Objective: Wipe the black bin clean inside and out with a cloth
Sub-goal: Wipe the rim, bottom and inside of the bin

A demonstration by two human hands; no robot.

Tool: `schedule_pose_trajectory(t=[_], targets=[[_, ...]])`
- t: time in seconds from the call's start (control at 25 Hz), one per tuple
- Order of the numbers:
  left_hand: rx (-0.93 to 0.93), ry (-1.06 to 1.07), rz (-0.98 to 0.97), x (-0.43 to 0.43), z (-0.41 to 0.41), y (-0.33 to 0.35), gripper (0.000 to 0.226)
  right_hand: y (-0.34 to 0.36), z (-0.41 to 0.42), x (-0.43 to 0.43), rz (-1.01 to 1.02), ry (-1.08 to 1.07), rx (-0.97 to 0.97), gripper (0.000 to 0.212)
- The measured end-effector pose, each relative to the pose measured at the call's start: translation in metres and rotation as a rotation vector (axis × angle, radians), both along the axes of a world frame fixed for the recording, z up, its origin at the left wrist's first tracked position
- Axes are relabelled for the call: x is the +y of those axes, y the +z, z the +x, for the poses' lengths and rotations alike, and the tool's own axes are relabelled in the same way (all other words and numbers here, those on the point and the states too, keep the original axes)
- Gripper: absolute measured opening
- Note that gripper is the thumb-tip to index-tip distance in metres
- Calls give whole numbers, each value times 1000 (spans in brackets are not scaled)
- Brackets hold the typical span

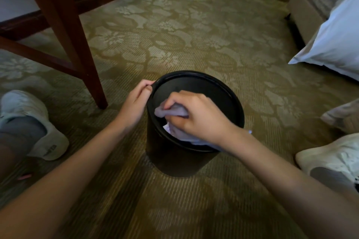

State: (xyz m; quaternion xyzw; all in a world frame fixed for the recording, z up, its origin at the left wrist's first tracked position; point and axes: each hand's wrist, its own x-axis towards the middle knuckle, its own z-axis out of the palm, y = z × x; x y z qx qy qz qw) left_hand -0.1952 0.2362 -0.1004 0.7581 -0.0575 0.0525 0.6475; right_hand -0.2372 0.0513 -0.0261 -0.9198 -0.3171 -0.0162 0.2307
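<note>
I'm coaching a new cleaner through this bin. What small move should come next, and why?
Probably slide the cloth round the inner wall toward the far side. The right hand grips it bunched just inside the bin at its near left edge, and the left hand pinches the rim, which looks enough to steady the bin for that sweep.

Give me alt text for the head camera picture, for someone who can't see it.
Seen from above, a person's right hand holds a bunched pale cloth inside a black bin on patterned carpet, while the left hand grips its rim. A wooden table leg stands nearby.
</note>
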Motion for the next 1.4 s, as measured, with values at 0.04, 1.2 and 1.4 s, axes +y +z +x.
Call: schedule_pose_trajectory(t=[0.04, 1.2, 1.4], targets=[[12, -5, 4, 1, 0, 1, 24, 0, 11, -6, -32, -49, -16, 20], [67, 22, 21, 1, 0, -1, 29, 52, 36, -78, 704, -239, 311, 11], [65, 20, 19, 0, 1, -2, 30, 53, 29, -82, 378, -244, -35, 15]])
